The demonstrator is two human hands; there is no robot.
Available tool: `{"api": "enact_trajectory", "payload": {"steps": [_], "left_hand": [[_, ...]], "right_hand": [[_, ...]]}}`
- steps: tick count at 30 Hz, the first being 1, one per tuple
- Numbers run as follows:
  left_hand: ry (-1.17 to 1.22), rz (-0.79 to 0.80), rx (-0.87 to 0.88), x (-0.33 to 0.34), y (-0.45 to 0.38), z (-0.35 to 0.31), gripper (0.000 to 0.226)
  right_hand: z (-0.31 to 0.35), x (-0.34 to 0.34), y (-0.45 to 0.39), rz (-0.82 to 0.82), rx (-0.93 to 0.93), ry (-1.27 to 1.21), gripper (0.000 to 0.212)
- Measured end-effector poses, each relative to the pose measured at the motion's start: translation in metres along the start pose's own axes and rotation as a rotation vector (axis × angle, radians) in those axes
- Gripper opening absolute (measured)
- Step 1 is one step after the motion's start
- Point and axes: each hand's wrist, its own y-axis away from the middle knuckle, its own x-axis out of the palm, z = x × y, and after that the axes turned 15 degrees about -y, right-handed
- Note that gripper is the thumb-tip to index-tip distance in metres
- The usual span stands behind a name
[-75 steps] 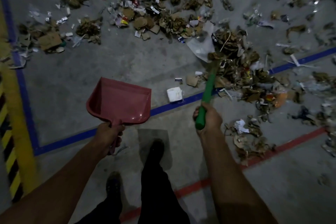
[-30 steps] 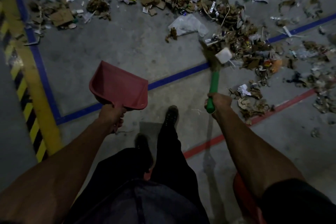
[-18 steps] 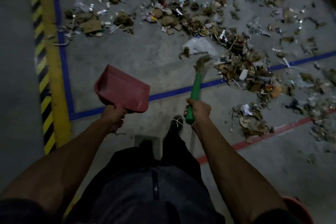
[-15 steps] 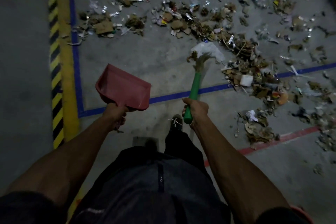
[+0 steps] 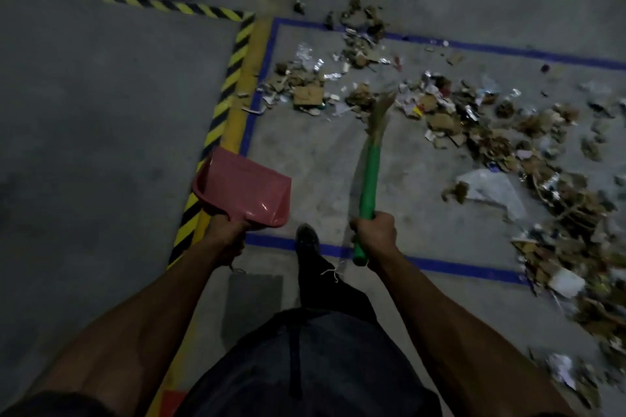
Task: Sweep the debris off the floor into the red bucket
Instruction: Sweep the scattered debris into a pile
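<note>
My left hand [image 5: 226, 238] grips the handle of a red dustpan [image 5: 243, 189], held above the floor with its mouth pointing away from me. My right hand [image 5: 375, 234] grips the green handle of a hand broom [image 5: 370, 176]; its straw bristles are raised, pointing toward the debris. Debris [image 5: 440, 118] of cardboard scraps, paper and foil lies scattered across the grey floor inside the blue-taped rectangle, thickest at the right. A clear plastic sheet [image 5: 491, 189] lies among it. The red bucket is not in view.
A yellow and black hazard stripe [image 5: 223, 105] and a yellow line run along the left of the blue tape [image 5: 440, 264]. My dark shoe [image 5: 306, 240] stands on the near blue line. Bare concrete lies to the left.
The view has swung left, so the debris now lies to the right and the hazard stripe is near the centre. The broom has lifted off the pile; both hands keep their grips.
</note>
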Motion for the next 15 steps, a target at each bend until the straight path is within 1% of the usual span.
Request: {"api": "enact_trajectory", "payload": {"steps": [4, 7, 10, 15], "left_hand": [[0.008, -0.07, -0.057, -0.049, -0.045, -0.044, 0.02], [0.021, -0.126, -0.074, -0.087, -0.074, -0.071, 0.021], [0.01, -0.139, -0.122, -0.12, -0.101, -0.092, 0.025], [0.02, -0.168, -0.174, -0.17, -0.168, -0.12, 0.02]], "right_hand": [[0.061, 0.063, -0.032, 0.086, -0.03, 0.079, 0.025], [0.105, 0.105, -0.046, 0.15, -0.03, 0.126, 0.025], [0.141, 0.144, -0.054, 0.196, -0.043, 0.175, 0.027], [0.187, 0.219, -0.076, 0.234, -0.022, 0.204, 0.021]]}}
